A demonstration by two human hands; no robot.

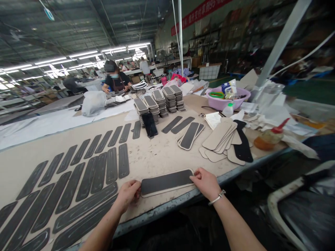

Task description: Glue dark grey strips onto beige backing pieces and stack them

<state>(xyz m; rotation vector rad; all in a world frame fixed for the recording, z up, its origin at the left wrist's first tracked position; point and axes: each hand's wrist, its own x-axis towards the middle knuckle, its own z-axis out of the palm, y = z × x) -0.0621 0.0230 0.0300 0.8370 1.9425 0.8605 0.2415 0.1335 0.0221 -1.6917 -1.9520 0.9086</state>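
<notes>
One panel [166,183] is pinched endwise by left hand [130,191] and right hand [206,181]; stacks [161,105] appear finished, while many dark strips [111,165] are left unstacked

Edges and blur.
Dark strips [6,212] cut by left edge, chair [273,205] by right, red banner [200,15] by top; back shelves [209,36] blurred.

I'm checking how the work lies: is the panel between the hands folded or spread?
Spread: the dark gray panel stretches lengthwise between the left hand and right hand, with no fold visible.
</notes>
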